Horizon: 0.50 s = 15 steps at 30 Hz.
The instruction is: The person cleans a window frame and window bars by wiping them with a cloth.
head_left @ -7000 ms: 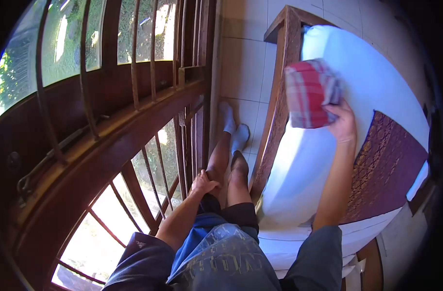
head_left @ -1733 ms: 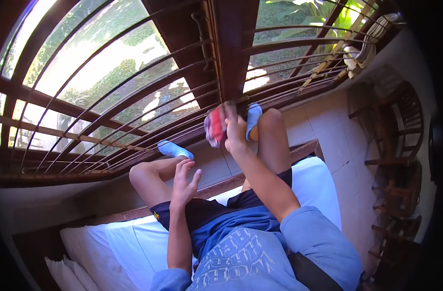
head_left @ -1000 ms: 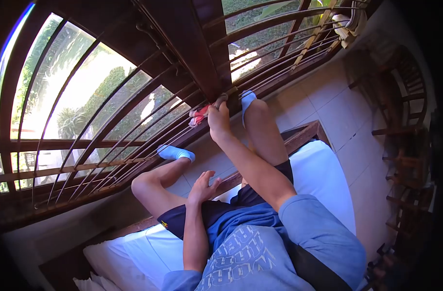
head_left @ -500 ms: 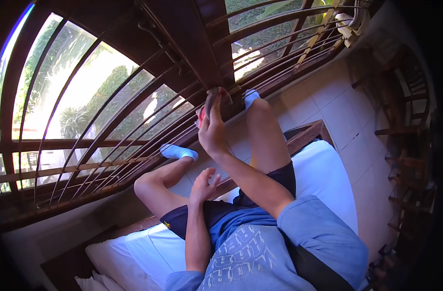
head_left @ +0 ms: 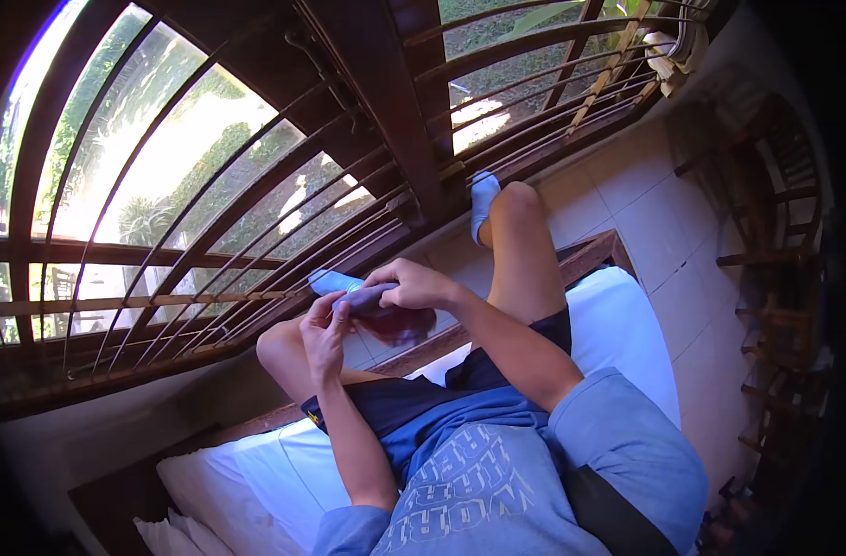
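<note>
A folded cloth (head_left: pixel 400 323), dark red and grey, hangs between my two hands above my lap. My left hand (head_left: pixel 324 335) pinches its left end between thumb and fingers. From the right, my right hand (head_left: pixel 417 284) grips the top edge, its fingers bent over the grey part. The lower red part of the cloth is blurred. Just behind my hands is a light blue sock (head_left: pixel 334 282) on my left foot; the other sock (head_left: pixel 484 196) shows further right, by the window frame.
Barred windows (head_left: pixel 256 176) with dark wooden frames run across the front. I sit on a bed with a white sheet (head_left: pixel 617 324) and a wooden edge (head_left: pixel 585 260). Dark wooden chairs (head_left: pixel 780 259) stand at the right on the tiled floor (head_left: pixel 668 250). A light cloth bundle (head_left: pixel 666 63) hangs at the upper right.
The cloth has come down from the window frame toward my lap in my right hand. My left hand has risen and taken hold of its other end.
</note>
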### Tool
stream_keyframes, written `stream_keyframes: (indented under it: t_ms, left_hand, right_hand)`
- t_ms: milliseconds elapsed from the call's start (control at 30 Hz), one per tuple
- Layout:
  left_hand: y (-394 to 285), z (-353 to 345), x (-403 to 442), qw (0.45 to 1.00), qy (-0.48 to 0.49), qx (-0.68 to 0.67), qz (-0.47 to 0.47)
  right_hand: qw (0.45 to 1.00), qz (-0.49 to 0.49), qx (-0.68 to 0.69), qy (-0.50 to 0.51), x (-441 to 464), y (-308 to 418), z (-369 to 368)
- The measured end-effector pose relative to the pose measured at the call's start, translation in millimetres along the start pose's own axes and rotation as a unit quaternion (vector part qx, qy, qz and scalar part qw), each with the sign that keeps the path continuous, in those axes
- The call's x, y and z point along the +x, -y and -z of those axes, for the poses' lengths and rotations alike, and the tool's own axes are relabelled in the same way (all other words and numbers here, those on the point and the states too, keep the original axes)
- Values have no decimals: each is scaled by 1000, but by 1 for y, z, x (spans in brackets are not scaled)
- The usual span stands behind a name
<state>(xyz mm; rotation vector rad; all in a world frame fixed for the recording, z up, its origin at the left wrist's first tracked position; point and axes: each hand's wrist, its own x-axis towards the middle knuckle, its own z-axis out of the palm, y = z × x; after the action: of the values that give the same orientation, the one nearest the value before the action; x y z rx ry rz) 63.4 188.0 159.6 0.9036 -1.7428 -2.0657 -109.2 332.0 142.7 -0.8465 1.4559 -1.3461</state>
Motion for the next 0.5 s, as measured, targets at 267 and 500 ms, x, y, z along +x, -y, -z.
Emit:
stream_keyframes:
  t_ms: [267, 500]
  left_hand:
    - [1, 6, 15, 998, -50, -23, 17]
    - [11, -30, 22, 976, -184, -89, -73]
  right_hand:
    - [996, 4, 82, 35, 6, -7, -12]
    - [923, -94, 307, -214, 18, -22, -1]
